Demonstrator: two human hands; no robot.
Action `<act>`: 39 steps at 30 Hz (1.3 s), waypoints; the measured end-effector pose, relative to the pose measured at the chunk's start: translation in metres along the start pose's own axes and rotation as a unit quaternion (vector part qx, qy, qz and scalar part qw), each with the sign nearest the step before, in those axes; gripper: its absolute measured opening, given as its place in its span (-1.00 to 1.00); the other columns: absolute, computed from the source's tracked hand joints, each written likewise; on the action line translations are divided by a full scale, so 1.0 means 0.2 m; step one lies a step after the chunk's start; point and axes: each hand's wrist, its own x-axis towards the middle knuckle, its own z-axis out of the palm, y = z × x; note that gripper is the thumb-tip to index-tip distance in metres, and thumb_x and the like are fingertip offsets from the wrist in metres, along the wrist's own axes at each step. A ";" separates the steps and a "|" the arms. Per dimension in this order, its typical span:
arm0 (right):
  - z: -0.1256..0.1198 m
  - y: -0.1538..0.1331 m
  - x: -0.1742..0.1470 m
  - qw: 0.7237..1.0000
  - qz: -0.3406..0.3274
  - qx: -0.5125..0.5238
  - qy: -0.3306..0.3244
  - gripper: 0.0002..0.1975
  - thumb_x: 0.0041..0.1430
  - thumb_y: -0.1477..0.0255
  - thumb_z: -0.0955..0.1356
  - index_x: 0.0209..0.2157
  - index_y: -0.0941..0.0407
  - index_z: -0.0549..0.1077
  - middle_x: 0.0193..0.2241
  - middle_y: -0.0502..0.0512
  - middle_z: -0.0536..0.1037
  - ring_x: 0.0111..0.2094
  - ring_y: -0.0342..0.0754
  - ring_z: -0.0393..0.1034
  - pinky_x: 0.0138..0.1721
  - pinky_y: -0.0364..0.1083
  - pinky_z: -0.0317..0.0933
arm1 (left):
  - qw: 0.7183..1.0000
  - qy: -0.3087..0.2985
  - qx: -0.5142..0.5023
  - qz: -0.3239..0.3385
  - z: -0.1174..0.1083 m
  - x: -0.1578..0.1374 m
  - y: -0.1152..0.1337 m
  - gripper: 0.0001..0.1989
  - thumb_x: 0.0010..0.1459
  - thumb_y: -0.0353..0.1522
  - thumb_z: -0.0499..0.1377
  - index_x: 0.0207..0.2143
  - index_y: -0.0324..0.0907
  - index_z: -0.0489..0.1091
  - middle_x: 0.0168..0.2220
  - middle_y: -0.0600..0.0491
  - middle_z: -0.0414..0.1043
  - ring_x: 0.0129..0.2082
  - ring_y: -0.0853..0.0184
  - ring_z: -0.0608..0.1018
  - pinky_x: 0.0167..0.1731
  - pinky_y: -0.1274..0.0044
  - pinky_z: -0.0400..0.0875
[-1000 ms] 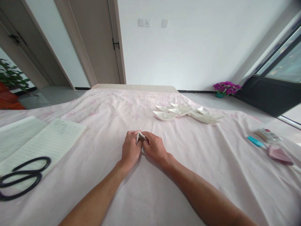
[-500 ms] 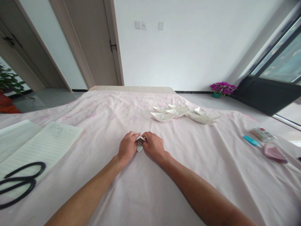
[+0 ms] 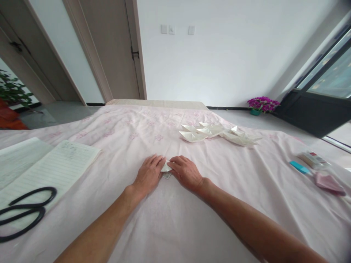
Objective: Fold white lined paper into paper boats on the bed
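Note:
A small piece of folded white paper [image 3: 166, 167] lies on the pink cloth between my two hands. My left hand [image 3: 150, 170] presses its left side with the fingers held together, and my right hand [image 3: 185, 171] grips the right side between thumb and fingers. A lower corner of the paper, with faint marks on it, sticks out toward me below the hands. The fingers cover both of its ends. Beyond my hands, to the right, several folded white paper boats [image 3: 203, 131] stand grouped together.
An open lined notebook [image 3: 65, 157] lies at the left, with black-handled scissors [image 3: 41, 210] on its near edge. At the right are a blue-handled object [image 3: 299, 167], a clear packet [image 3: 314, 160] and a pink item [image 3: 327, 182]. The creased floral cloth [image 3: 131, 120] covers the surface.
My hands have flattened over the paper; its raised upper fold now lies lower, showing a white triangular face. The whole view has shifted slightly, with things appearing a little further right.

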 end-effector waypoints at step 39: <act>0.01 -0.11 -0.05 1.000 0.000 0.010 -0.005 -0.73 0.30 0.41 0.30 0.01 0.17 0.41 -0.02 0.26 0.51 0.02 0.07 0.39 0.02 0.03 0.25 | 0.999 -0.011 0.029 0.036 -0.05 -0.09 0.06 -0.58 0.32 -0.29 0.03 0.17 -0.27 0.27 0.22 -0.19 0.28 0.20 0.12 0.37 0.13 0.22 0.32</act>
